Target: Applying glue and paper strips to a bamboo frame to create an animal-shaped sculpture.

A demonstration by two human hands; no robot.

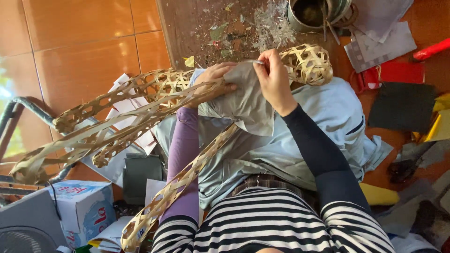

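Two hands work on one woven bamboo frame (140,107), long from left to right. Left hand (213,82) presses grey paper (243,105) onto its middle. Right hand (274,79) pinches the paper's top edge.

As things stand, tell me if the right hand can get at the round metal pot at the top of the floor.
Probably yes. The right hand pinches grey paper on the woven bamboo frame, and the round metal pot sits just beyond it; only the frame's rounded end lies between, but the hand would have to release the paper.
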